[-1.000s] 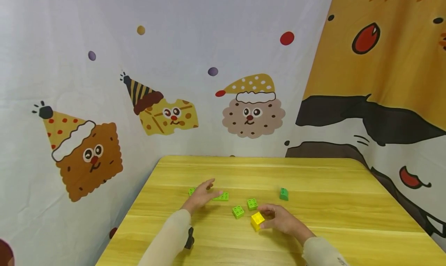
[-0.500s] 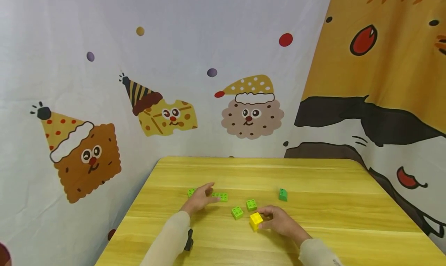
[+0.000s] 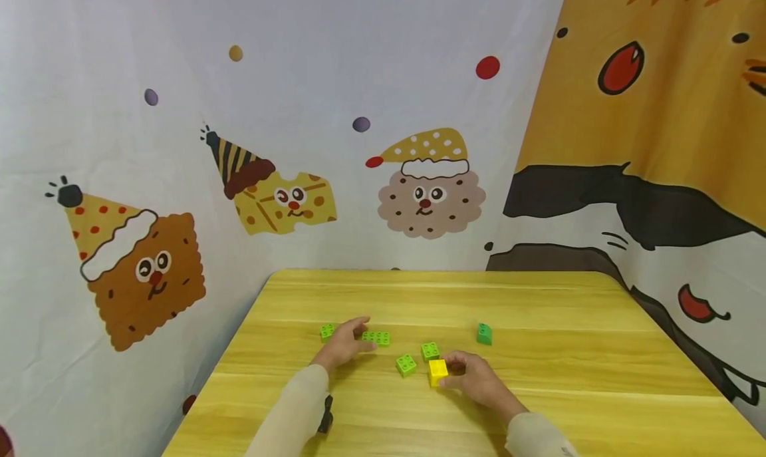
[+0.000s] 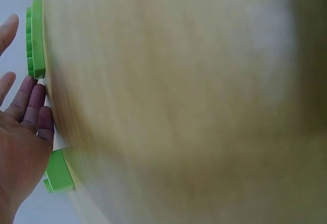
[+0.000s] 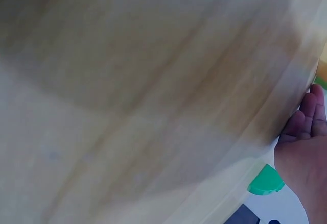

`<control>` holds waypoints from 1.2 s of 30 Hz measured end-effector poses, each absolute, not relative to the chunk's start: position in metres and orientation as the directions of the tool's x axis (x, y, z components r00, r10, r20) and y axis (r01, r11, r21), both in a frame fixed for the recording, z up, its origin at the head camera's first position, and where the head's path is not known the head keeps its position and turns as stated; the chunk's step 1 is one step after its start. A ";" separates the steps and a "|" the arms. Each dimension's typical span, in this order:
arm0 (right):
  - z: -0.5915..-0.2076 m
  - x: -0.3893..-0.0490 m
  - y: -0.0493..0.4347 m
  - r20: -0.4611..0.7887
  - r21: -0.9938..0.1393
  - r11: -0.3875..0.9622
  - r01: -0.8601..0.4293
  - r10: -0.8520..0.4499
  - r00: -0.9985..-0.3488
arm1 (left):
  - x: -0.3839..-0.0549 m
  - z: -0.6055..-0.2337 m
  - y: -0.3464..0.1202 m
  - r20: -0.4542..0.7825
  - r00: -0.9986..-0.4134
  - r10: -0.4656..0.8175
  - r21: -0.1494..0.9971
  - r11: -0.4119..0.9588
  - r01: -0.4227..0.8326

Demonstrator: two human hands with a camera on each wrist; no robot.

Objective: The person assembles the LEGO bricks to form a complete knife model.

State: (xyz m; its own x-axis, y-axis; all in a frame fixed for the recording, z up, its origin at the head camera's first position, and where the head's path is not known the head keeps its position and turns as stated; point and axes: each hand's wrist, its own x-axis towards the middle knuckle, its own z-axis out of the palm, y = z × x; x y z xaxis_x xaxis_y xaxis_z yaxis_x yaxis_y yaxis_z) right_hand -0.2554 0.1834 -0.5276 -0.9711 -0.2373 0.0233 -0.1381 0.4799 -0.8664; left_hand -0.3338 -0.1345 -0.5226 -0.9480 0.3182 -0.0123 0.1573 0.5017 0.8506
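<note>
My right grip (image 3: 479,377) pinched the yellow block (image 3: 438,372), thumb on the side toward me and forefinger round the side toward the table's far edge. The block stood off my fingertips toward the left edge of the table (image 3: 574,310), about midway between the left and right edges. It looked close to a cube, so I could pick out no long axis. Whether it rested on the wood or hung just above it, I could not tell.

What mattered was how near it sat to two small light-green bricks. The farther small brick (image 3: 429,351) lay right behind the block, toward the far edge, so close that I could not say whether they touched. The nearer small brick (image 3: 405,365) lay just beside the block, toward the left edge, with a strip of wood between them. Of my two hands, the right was the closer to both.

My left grip (image 3: 342,342) held nothing, its fingers loose and its thumb reaching toward the right edge. The long green brick (image 3: 379,339) lay just past those fingers, its long axis roughly parallel to the far edge. On the other side, toward the left edge, another light-green brick (image 3: 326,331) was partly hidden by my hand. A darker green piece (image 3: 485,334) lay apart, beyond my right grip toward the far edge.
</note>
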 end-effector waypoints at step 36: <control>-0.532 -0.258 0.178 -0.001 -0.877 0.476 -0.067 -0.141 -0.990 | -0.337 -0.519 -0.134 0.030 -0.948 0.316 0.775 0.591 0.222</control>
State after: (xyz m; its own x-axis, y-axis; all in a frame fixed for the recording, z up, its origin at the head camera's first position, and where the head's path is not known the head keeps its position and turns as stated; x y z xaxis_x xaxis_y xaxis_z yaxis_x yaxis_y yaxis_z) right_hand -0.2580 0.1781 -0.5324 -0.9900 -0.1413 -0.0006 -0.0674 0.4758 -0.8770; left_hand -0.3368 -0.1341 -0.5193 -0.9481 0.3164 0.0303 0.2220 0.5911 0.7754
